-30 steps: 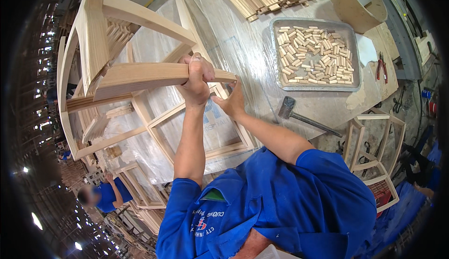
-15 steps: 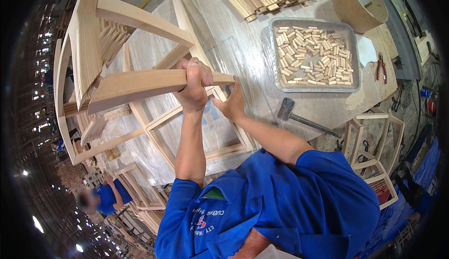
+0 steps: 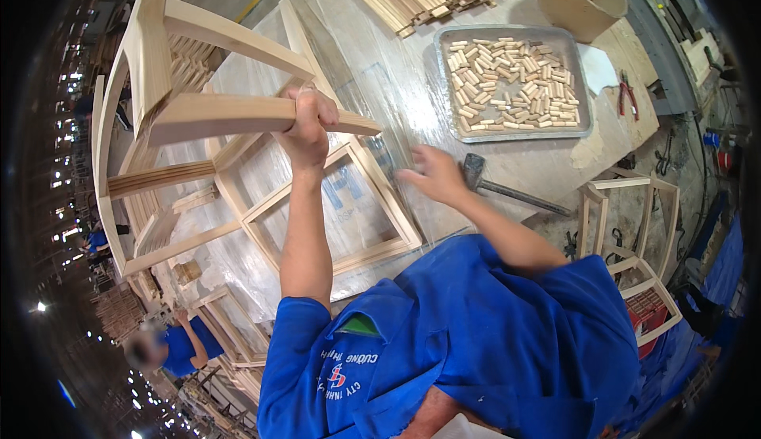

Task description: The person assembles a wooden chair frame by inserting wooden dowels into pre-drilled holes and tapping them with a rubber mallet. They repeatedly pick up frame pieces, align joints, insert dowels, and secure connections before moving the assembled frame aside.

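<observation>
The worktop (image 3: 527,161) stretched beneath the grip. The left hand (image 3: 309,124) was clenched around a wooden rail (image 3: 222,115); to its right, the right hand (image 3: 434,174) appeared empty, fingers parted, just beside a mallet (image 3: 507,191). Farther right lay a dowel tray (image 3: 525,135). Steadying the rail appeared in hand; the next move would call for a firm left hold.

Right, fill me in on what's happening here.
The person's left hand grips a wooden bar by a large frame; whether they're joined is unclear. The right hand, blurred and open, is off the bar, near the mallet. A tray of dowels sits farther back.
</observation>
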Available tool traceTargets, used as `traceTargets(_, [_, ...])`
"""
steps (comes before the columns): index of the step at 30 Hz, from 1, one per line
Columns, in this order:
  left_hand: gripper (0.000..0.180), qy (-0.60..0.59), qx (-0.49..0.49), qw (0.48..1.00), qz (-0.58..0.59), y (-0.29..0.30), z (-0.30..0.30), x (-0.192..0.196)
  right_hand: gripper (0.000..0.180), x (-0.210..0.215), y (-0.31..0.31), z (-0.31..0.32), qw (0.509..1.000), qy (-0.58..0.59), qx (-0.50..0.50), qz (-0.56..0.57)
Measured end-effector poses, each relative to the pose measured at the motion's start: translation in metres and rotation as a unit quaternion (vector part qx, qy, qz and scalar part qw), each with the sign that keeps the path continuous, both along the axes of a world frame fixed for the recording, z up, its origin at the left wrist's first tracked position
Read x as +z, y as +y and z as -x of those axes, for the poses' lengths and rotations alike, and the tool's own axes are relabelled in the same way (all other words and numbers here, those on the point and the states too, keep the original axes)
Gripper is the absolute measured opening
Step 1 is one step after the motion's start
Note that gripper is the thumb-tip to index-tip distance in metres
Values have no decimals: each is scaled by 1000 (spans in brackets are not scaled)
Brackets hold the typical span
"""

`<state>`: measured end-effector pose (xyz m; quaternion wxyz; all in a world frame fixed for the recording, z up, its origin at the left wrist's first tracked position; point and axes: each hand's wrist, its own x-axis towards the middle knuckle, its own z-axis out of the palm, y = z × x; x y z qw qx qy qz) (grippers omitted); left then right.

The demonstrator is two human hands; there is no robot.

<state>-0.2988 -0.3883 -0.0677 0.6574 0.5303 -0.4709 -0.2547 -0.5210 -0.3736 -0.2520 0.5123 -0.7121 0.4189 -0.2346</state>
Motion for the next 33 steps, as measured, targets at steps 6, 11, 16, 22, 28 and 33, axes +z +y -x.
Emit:
traceTargets(6, [32, 32, 50, 998, -12, -6, 12, 2, 35, 20, 34, 192, 923, 277, -100, 248])
traceTargets(11, [29, 59, 27, 998, 14, -12, 10, 3, 29, -4, 34, 204, 930, 284, -77, 222])
traceTargets(16, [28, 17, 46, 999, 7, -7, 8, 2, 26, 12, 64, 194, 962, 10, -171, -215])
traceTargets(22, [28, 36, 36, 999, 18, -4, 10, 6, 40, 70, -2, 155, 700, -478, -373, -378])
traceTargets(28, [27, 76, 51, 996, 23, -6, 13, 7, 38, 56, 36, -13, 792, -330, -289, -426])
traceTargets(33, [27, 72, 78, 994, 33, 2, -5, 4, 34, 74, 11, -1, 722, -277, -112, -624])
